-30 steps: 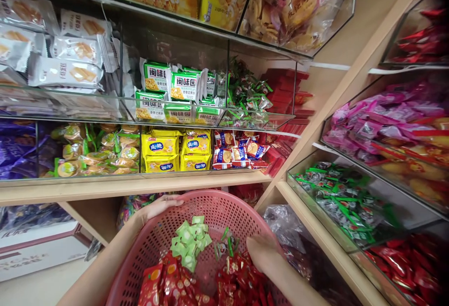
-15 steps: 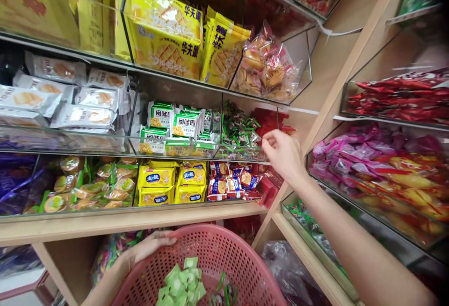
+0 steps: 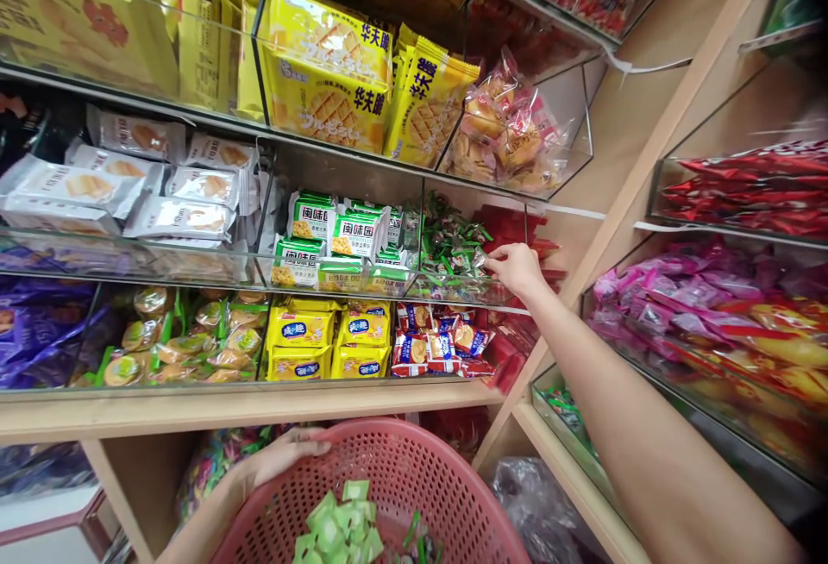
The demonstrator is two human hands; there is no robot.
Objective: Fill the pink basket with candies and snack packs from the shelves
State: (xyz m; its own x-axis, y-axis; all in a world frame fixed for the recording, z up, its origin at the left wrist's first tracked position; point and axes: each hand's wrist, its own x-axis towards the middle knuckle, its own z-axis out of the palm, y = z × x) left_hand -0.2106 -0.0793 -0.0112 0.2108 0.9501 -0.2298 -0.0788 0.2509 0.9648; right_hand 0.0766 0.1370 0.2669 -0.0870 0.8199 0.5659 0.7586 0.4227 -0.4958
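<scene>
A pink basket [image 3: 453,471] with holes in its wall sits at the front, tilted toward the camera; inside lie pale green packets [image 3: 340,528] in a loose heap and, to their right, a few small sweets [image 3: 422,545] with green-edged wrappers. The person's left hand [image 3: 285,458] grasps the basket at its far left rim, fingers laid along the edge; a crumpled clear plastic bag [image 3: 527,491] shows just beyond the basket on the right.

Behind, a pale wooden shelf [image 3: 259,407] carries the lowest row of glass-fronted bins — purple packets [image 3: 40,322], round snacks [image 3: 161,344], yellow packs [image 3: 301,327] and red-and-blue packets [image 3: 441,348]; in the row above, the right hand [image 3: 517,269] reaches over the glass front into a bin of green-and-silver sweets [image 3: 448,232], thumb and finger drawn together at the right side of the pile; whether that grip has closed on a sweet, one cannot tell. White packets [image 3: 185,217] and green-and-white packs [image 3: 353,232] fill the bins to the left.

Higher up are yellow waffle packs [image 3: 329,98] and clear-bagged round snacks [image 3: 508,128]; on the adjoining shelves at right, pink-wrapped pieces [image 3: 686,288] lie below flat red packets [image 3: 763,184].
</scene>
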